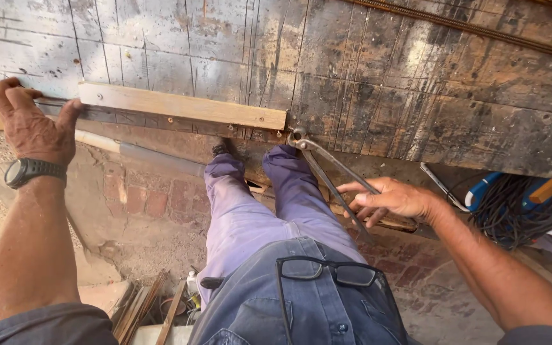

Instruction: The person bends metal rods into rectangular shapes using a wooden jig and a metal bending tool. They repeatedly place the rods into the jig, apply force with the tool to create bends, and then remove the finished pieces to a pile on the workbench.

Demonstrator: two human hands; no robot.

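Pincers (327, 169), long-handled steel, are biting at the lower edge of the worn, scratched formwork board (378, 83); my right hand (388, 201) is closing around their handles. My left hand (30, 121) is gripping the pale timber batten (183, 105) at its end. Brick paving (148, 204) is lying below, cables (519, 211) coiling to my right.

The left hand (32, 124) sits at the upper left of the frame, arm stretched straight up from the lower left corner, fingers curled over, thumb spread out sideways. The right hand (394, 199) lies right of centre, forearm entering from the lower right, fingers loosely bent and pointing left.
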